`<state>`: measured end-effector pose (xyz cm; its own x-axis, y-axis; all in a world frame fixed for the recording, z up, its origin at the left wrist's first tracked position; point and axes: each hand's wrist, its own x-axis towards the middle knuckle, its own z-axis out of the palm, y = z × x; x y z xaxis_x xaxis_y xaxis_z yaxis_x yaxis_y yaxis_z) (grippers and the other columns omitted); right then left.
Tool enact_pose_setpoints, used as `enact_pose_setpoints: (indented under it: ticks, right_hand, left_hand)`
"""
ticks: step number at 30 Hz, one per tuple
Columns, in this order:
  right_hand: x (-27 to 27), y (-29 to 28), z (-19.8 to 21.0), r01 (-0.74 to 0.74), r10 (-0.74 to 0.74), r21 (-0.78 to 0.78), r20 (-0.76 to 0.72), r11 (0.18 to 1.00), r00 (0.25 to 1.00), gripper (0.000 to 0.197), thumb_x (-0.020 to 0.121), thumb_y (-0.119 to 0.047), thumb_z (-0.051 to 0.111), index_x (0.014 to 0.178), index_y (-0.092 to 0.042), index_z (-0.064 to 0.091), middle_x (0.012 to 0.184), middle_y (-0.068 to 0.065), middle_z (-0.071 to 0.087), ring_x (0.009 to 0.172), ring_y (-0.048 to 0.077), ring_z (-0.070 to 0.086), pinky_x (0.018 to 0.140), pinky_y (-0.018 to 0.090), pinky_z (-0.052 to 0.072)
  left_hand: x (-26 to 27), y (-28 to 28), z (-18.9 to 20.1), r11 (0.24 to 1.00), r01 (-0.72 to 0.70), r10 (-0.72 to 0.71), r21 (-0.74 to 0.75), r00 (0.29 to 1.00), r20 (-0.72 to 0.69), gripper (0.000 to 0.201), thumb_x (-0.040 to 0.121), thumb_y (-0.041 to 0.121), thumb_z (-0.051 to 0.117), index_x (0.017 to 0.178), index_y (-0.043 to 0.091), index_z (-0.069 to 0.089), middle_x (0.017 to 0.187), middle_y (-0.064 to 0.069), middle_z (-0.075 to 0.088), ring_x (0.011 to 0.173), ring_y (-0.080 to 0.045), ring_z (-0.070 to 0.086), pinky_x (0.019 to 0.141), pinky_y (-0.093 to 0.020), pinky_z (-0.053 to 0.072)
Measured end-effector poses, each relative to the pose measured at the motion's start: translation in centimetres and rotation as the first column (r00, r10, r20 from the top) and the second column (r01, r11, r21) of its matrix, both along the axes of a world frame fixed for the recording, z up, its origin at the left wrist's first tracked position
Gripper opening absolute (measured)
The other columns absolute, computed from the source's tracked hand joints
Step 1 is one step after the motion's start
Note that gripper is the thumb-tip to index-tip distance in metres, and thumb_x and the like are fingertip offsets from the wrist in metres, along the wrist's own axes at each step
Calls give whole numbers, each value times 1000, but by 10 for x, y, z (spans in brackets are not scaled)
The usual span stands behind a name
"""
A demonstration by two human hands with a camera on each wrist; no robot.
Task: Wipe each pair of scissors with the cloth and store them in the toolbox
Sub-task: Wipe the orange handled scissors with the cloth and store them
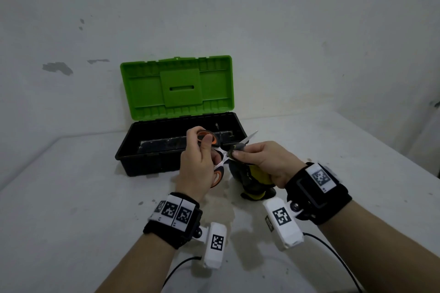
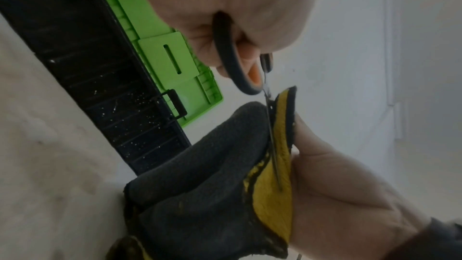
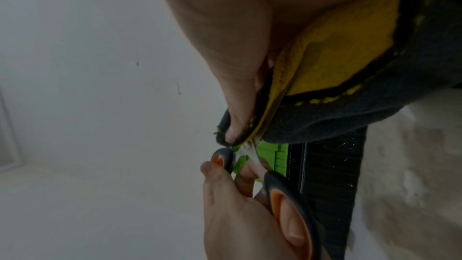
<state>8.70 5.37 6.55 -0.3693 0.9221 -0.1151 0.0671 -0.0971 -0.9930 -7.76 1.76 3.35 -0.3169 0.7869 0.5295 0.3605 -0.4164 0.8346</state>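
My left hand (image 1: 198, 162) grips the black-and-orange handles of a pair of scissors (image 1: 220, 159), thumb through the upper loop (image 2: 240, 70). The blades point right and away; one silver tip (image 1: 252, 136) sticks out past the cloth. My right hand (image 1: 262, 159) pinches a grey-and-yellow cloth (image 1: 252, 181) around the blades near the pivot; the rest of the cloth (image 2: 212, 175) hangs down to the table. In the right wrist view the cloth (image 3: 350, 86) folds over the blade (image 3: 252, 151). The toolbox (image 1: 142, 150) stands open behind, black base, green lid (image 1: 177, 87) upright.
A white table (image 1: 71, 197) carries everything, with a stained patch in front of me. The toolbox sits against a scuffed white wall (image 1: 309, 31). Black cables (image 1: 333, 252) run from the wrist cameras towards the table's near edge.
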Motion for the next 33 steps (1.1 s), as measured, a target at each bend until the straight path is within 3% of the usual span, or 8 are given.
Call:
enact_pose_setpoints:
  ticks: [4, 7, 13, 21, 23, 27, 30, 33]
  right_hand:
    - [-2, -2, -1, 4, -4, -9, 12, 1000, 1000, 10, 77, -10, 80, 77, -3, 73, 80, 15, 71, 71, 23, 67, 61, 27, 56]
    - [-1, -4, 1, 36, -50, -101, -137, 994, 989, 18, 83, -7, 73, 93, 7, 71, 79, 16, 72, 66, 23, 68, 57, 26, 57]
    - [8, 2, 6, 252, -307, -202, -320, 946, 896, 6, 91, -9, 66, 90, -5, 69, 63, 4, 72, 50, 10, 67, 43, 17, 49]
    - [21, 8, 5, 476, -485, -100, -234, 874, 842, 27, 98, -20, 45, 101, -6, 67, 91, 6, 62, 86, 19, 58, 81, 33, 46]
    - [18, -1, 9, 480, -474, 6, -156, 877, 867, 33, 94, -19, 42, 106, 2, 64, 88, 6, 58, 83, 18, 55, 76, 32, 41]
    - [3, -27, 9, 144, -285, 544, 183, 827, 941, 26, 91, -11, 50, 99, -24, 71, 87, -8, 70, 69, -2, 58, 68, 16, 43]
    - [-15, -34, -3, -21, -315, 713, 336, 700, 888, 24, 85, -15, 68, 109, -18, 72, 90, -2, 72, 80, 10, 63, 71, 12, 43]
    - [-28, -27, -16, -117, -342, 812, 365, 572, 866, 17, 83, -15, 73, 100, -16, 78, 89, 3, 72, 84, 20, 64, 78, 28, 50]
  left_hand:
    - [-1, 3, -1, 999, 22, -22, -26, 999, -23, 13, 106, 32, 41, 110, 24, 49, 73, 11, 61, 61, -15, 62, 56, -31, 48]
    - [-3, 0, -1, 997, 6, -6, -78, 1000, 5, 10, 106, 33, 40, 103, 31, 50, 62, 8, 61, 56, -12, 60, 50, -26, 43]
    - [-5, -7, -10, 986, -15, 34, -164, 993, 110, 14, 106, 35, 41, 104, 27, 52, 66, -2, 61, 52, -15, 56, 41, -30, 39]
    - [-23, -7, -22, 955, -175, 206, -241, 972, 113, 26, 106, 34, 39, 118, 15, 52, 66, -3, 60, 43, -1, 53, 41, -23, 41]
    - [-23, -6, -20, 953, -184, 216, -240, 970, 115, 25, 106, 33, 39, 119, 14, 51, 73, -6, 61, 44, 1, 56, 40, -19, 40]
    - [-16, -6, -16, 956, -162, 194, -246, 974, 114, 25, 106, 32, 39, 119, 14, 50, 89, -13, 64, 48, 2, 59, 39, -19, 41]
    - [-10, -8, -15, 954, -174, 197, -246, 978, 73, 23, 106, 35, 40, 117, 18, 51, 90, -8, 66, 53, 0, 62, 50, -24, 44]
    - [-4, -9, -14, 952, -168, 190, -255, 980, 63, 23, 106, 36, 39, 118, 19, 50, 85, -6, 64, 58, -4, 62, 54, -27, 45]
